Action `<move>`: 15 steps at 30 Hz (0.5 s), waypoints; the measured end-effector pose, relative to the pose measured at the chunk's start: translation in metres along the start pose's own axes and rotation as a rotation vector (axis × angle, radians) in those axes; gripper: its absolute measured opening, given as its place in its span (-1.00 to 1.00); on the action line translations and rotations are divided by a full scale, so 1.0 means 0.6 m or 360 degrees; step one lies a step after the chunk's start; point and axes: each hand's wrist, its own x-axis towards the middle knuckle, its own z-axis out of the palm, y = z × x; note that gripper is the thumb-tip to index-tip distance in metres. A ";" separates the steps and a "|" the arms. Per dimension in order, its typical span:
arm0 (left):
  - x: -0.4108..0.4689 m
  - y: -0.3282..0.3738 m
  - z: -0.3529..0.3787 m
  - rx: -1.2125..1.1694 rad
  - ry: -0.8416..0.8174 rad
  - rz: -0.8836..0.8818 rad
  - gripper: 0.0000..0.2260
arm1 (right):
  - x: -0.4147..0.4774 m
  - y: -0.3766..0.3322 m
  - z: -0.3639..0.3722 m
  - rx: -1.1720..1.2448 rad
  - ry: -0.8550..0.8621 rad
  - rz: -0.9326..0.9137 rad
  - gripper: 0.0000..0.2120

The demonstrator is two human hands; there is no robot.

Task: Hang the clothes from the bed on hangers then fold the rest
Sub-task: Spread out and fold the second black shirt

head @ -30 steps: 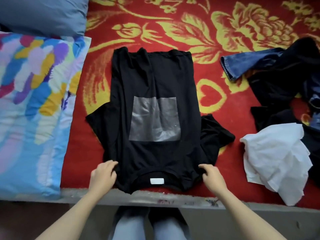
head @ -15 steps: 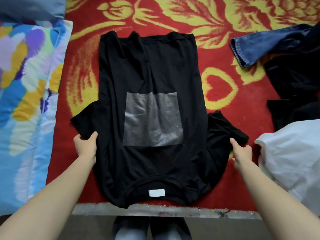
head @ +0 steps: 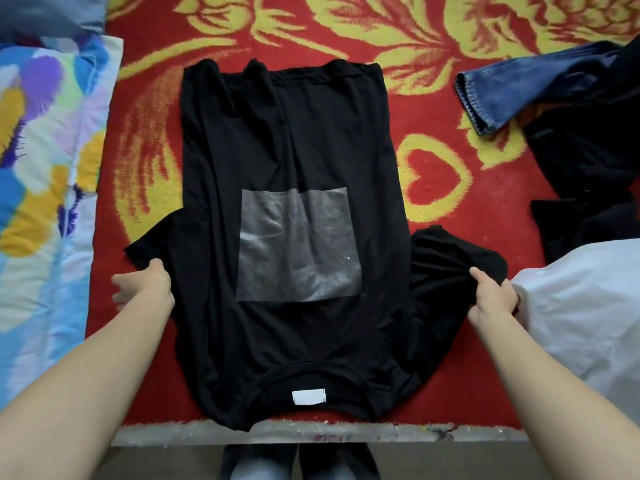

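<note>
- A black short-sleeved cotton T-shirt [head: 294, 140] lies spread flat in the middle of the bed, collar towards the person and hem at the far end.
- A shiny grey rectangular print [head: 298, 245] sits on the middle of the shirt, and a small white rectangular label [head: 308, 397] shows inside the collar.
- The left hand [head: 145, 289] pinches the edge of the shirt's left sleeve [head: 156, 244], with the thumb on top of the cloth.
- The right hand [head: 493, 296] grips the bunched right sleeve [head: 450, 258], which is pulled into creases under the thumb.
- The two hands are well apart, one at each side of the shirt.
- The bed is covered by a red woven blanket with yellow flowers [head: 433, 188], and everything lies on it.
- At the right edge a crumpled white cloth garment [head: 581, 306] lies just beside the right hand.
- Beyond it is a heap of black clothes [head: 588, 161], with a blue denim trouser leg [head: 519, 88] sticking out towards the shirt.
- Along the left side lies a multicoloured patterned quilt [head: 41, 168], and a blue-grey pillow [head: 45, 12] lies in the far left corner.
</note>
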 end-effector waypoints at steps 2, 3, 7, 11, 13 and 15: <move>0.008 0.000 -0.003 -0.0022 -0.0084 0.0058 -0.32 | 0.002 -0.007 -0.019 0.0153 0.0010 -0.0077 -0.64; 0.012 -0.002 -0.002 -0.0069 -0.0153 0.0100 -0.28 | 0.007 -0.004 -0.027 0.0190 0.0030 -0.0095 -0.64; 0.004 -0.002 0.008 -0.0188 -0.0196 0.0174 -0.32 | 0.006 0.011 -0.036 0.0132 0.0095 -0.0162 -0.90; 0.003 0.000 0.010 -0.0542 -0.0273 0.0067 -0.83 | -0.001 0.014 -0.029 0.0154 0.0062 -0.0207 -0.88; 0.009 -0.003 -0.006 -0.0659 -0.0275 0.0217 -0.64 | -0.006 0.008 -0.032 0.0225 0.0173 -0.0202 -0.80; 0.026 -0.008 -0.042 -0.0680 -0.0305 0.0279 -0.59 | -0.005 0.001 -0.046 0.0292 0.0317 -0.0259 -0.69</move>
